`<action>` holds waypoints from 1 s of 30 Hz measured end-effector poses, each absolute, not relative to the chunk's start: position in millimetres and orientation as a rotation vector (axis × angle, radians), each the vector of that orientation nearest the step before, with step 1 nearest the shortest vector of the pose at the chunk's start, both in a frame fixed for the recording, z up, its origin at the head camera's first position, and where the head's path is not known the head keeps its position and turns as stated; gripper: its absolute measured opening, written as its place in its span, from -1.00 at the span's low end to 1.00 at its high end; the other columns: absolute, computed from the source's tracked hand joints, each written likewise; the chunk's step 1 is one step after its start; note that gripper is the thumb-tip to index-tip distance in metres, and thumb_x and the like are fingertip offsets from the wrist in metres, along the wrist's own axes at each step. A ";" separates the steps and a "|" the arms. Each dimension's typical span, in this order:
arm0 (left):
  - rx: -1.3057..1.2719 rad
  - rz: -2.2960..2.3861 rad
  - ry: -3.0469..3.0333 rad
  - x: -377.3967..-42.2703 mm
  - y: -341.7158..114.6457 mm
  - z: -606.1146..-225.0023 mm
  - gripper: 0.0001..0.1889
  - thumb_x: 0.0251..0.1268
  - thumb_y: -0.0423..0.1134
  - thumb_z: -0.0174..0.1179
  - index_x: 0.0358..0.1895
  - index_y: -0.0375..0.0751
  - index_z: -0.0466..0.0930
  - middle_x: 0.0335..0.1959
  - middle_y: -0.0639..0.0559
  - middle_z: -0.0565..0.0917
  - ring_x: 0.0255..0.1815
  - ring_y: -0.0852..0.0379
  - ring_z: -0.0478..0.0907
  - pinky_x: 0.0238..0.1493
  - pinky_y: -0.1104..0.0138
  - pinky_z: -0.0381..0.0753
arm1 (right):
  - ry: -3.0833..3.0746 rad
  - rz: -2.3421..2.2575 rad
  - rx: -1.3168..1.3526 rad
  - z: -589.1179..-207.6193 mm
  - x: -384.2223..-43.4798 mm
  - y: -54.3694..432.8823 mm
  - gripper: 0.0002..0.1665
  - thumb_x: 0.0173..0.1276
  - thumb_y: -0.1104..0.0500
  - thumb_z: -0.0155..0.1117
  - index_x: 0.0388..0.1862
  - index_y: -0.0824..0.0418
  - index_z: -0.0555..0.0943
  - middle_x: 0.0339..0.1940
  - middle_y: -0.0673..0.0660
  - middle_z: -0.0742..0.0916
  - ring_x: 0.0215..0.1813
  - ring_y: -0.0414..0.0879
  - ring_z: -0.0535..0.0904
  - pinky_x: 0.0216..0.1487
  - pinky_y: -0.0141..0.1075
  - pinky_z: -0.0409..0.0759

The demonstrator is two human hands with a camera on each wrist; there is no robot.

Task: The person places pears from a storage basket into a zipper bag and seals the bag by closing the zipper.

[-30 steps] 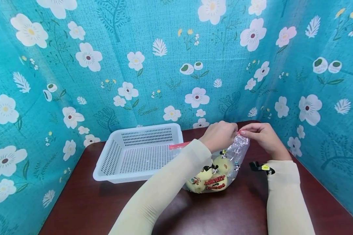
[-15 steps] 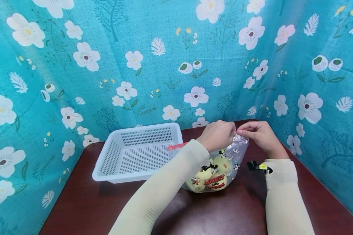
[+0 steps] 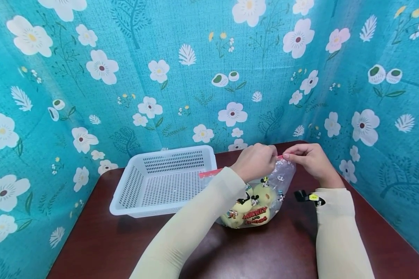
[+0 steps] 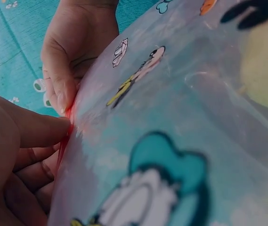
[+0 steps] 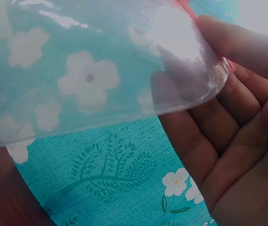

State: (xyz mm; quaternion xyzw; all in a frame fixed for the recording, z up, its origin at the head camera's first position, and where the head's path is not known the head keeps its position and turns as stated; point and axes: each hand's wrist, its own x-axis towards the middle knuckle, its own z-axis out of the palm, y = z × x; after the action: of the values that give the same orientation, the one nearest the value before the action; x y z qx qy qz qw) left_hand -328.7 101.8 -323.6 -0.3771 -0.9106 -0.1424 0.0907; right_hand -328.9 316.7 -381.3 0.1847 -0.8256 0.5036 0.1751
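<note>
A clear zip bag (image 3: 279, 182) with cartoon prints and a red seal stands on the table, holding several round pale yellow-green fruits (image 3: 263, 195) whose kind the print partly hides. My left hand (image 3: 256, 162) pinches the red seal (image 4: 64, 136) between thumb and fingers, near its right end. Right at that end, my right hand (image 3: 310, 161) pinches the same edge with thumb and forefinger. In the right wrist view, the other fingers (image 5: 190, 136) lie behind the bag's corner. The left forearm covers part of the bag in the head view.
A white perforated plastic basket (image 3: 125, 205) sits to the left, behind the bag's left end. Dark red-brown table (image 3: 265, 252) reaches back to a teal flowered cloth (image 3: 181, 93) that hangs behind and at both sides. A black strap with a yellow tag (image 3: 309, 197) is on the right wrist.
Both hands keep their pinch on the red seal. The small gap between them has widened slightly, showing more of the red edge. Bag and basket stay in place.
</note>
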 end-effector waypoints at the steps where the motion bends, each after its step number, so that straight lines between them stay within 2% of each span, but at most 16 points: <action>1: -1.122 -0.431 -2.704 -328.4 101.3 -323.4 -0.86 0.43 -0.21 0.06 -0.32 -0.04 0.58 -0.63 0.18 0.50 -0.63 0.30 0.43 -0.60 0.47 0.39 | -2.338 1.420 0.523 -381.4 -328.9 316.9 -0.79 0.31 0.23 0.36 -0.15 0.35 0.72 -0.36 0.04 0.75 -0.34 -0.06 0.53 -0.46 -0.33 0.53; 6: -1.110 -0.513 -2.718 -327.4 99.8 -323.0 -0.85 0.42 -0.21 0.09 -0.25 -0.07 0.66 -0.58 0.23 0.54 -0.61 0.34 0.46 -0.54 0.53 0.43 | -2.337 1.424 0.503 -381.2 -328.5 317.7 -0.78 0.30 0.21 0.38 -0.16 0.35 0.73 -0.36 0.02 0.75 -0.34 -0.05 0.51 -0.47 -0.32 0.52; 13: -1.120 -0.518 -2.685 -327.9 95.0 -324.7 -0.85 0.40 -0.23 0.10 -0.34 -0.07 0.62 -0.68 0.14 0.48 -0.67 0.29 0.42 -0.63 0.50 0.39 | -2.340 1.440 0.521 -381.9 -330.6 320.1 -0.78 0.30 0.21 0.38 -0.16 0.34 0.73 -0.33 0.04 0.76 -0.30 -0.05 0.55 -0.44 -0.32 0.57; 19: -1.087 -0.516 -2.636 -327.0 90.2 -330.0 -0.84 0.37 -0.24 0.14 -0.21 -0.11 0.72 -0.50 0.21 0.60 -0.57 0.35 0.45 -0.46 0.57 0.44 | -2.347 1.450 0.540 -383.6 -331.4 320.2 -0.79 0.30 0.20 0.38 -0.17 0.32 0.73 -0.31 0.07 0.75 -0.28 -0.05 0.57 -0.41 -0.30 0.60; 24: -1.058 -0.554 -2.629 -326.4 90.3 -333.5 -0.83 0.37 -0.23 0.15 -0.16 -0.12 0.73 -0.50 0.20 0.62 -0.57 0.36 0.45 -0.48 0.58 0.44 | -2.345 1.466 0.541 -382.9 -330.0 320.4 -0.77 0.31 0.19 0.37 -0.16 0.35 0.72 -0.32 0.08 0.75 -0.30 -0.04 0.58 -0.41 -0.29 0.61; 30: -0.976 -0.480 -2.575 -321.5 91.5 -338.2 -0.81 0.41 -0.17 0.12 -0.14 -0.04 0.74 -0.34 0.20 0.69 -0.40 0.35 0.54 -0.34 0.51 0.53 | -2.360 1.460 0.544 -376.9 -326.8 317.6 -0.78 0.31 0.20 0.37 -0.16 0.34 0.72 -0.33 0.09 0.75 -0.29 -0.05 0.58 -0.38 -0.29 0.62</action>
State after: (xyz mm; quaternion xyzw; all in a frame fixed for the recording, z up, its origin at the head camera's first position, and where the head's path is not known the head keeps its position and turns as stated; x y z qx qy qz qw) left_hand -321.5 91.5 -338.2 -0.3440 -0.9074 -0.1690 0.1722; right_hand -326.8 317.6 -376.9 0.1901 -0.8242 0.5100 0.1563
